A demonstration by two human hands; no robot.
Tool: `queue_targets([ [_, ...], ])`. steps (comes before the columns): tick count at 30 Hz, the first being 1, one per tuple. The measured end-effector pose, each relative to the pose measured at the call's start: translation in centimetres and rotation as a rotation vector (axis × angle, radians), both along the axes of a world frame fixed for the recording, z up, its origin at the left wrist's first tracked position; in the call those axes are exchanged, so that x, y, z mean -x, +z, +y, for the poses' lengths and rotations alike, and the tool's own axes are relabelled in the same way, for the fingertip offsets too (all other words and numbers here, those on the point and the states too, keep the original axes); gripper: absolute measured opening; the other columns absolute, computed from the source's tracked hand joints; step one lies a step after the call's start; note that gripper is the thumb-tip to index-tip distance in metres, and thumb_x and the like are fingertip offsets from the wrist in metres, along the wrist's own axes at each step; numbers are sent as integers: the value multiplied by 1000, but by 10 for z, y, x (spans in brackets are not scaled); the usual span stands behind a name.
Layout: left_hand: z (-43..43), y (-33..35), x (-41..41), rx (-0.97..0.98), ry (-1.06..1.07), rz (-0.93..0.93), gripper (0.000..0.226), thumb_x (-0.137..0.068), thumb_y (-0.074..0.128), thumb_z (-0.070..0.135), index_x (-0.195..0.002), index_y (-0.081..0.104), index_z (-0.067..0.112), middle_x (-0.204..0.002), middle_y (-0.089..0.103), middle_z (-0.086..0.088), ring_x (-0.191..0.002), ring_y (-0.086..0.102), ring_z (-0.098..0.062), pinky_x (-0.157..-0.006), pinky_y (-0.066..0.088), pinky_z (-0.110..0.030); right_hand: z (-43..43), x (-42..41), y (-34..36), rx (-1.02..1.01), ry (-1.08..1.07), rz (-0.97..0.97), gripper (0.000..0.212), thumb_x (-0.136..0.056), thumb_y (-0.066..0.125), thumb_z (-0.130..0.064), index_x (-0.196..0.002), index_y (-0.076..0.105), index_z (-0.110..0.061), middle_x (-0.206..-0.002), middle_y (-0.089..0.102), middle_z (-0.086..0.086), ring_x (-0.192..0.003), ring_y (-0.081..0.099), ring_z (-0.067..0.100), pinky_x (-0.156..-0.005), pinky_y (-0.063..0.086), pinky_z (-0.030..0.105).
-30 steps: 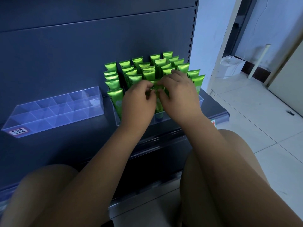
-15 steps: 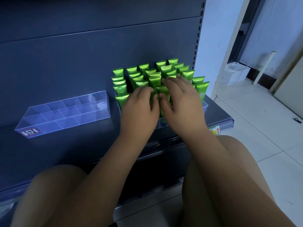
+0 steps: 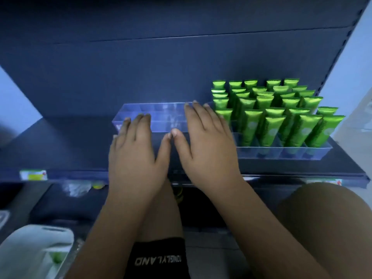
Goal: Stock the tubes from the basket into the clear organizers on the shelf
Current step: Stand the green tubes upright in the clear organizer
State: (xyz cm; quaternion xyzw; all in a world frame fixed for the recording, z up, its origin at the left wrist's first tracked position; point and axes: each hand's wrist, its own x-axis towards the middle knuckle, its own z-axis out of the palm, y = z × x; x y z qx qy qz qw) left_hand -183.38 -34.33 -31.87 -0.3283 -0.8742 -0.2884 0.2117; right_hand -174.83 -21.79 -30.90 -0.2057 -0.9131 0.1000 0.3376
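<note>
The nearest risk is the right hand (image 3: 207, 146), whose outer fingers lie just beside the leftmost green tubes (image 3: 271, 125) in the full organizer (image 3: 281, 153); a sideways brush could likely tip one into its neighbours, since they stand tall and narrow; the empty clear organizer (image 3: 161, 113), directly left of the full organizer, looks light and could skid along the shelf (image 3: 60, 141) if pushed unevenly; both the right and the left hand (image 3: 134, 156) are spread flat and hold nothing, fingers over that empty organizer, though contact cannot be told; the tubes are glossy green, cap down and crimp up, packed in rows and leaning slightly; a pale container (image 3: 30, 244) far below-left of the full organizer may be the basket.
</note>
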Motion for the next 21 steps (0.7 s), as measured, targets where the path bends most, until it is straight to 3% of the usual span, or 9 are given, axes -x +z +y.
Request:
queue_targets([
  [5, -122, -20, 12, 78, 342, 26, 69, -98, 38, 56, -146, 49, 8, -153, 49, -15, -147, 38, -38, -115, 35, -59, -101, 50, 1, 56, 262, -28, 65, -102, 30, -55, -154, 37, -17, -160, 40, 4, -154, 23, 24, -123, 22, 51],
  [11, -254, -59, 4, 185, 704, -110, 69, -99, 34, 59, -149, 45, 12, -157, 45, -9, -150, 32, -33, -118, 30, -54, -240, 105, -45, 32, 566, -188, 57, -101, 38, -50, -144, 48, -15, -148, 52, 7, -147, 35, 30, -116, 31, 53],
  [15, -321, -104, 2, 202, 858, -285, 64, -103, 39, 56, -150, 42, 12, -160, 41, -8, -152, 27, -33, -121, 27, -52, -296, 132, -85, -47, 695, -390, 53, -100, 40, -52, -136, 52, -15, -139, 57, 7, -137, 45, 30, -113, 33, 53],
  [21, -367, -180, 11, 99, 951, -506, 61, -103, 47, 47, -150, 42, 9, -160, 40, -11, -150, 29, -36, -123, 25, -49, -325, 164, -158, 25, 781, -685, 38, -99, 48, -47, -113, 60, -15, -118, 65, 10, -113, 58, 33, -102, 42, 51],
])
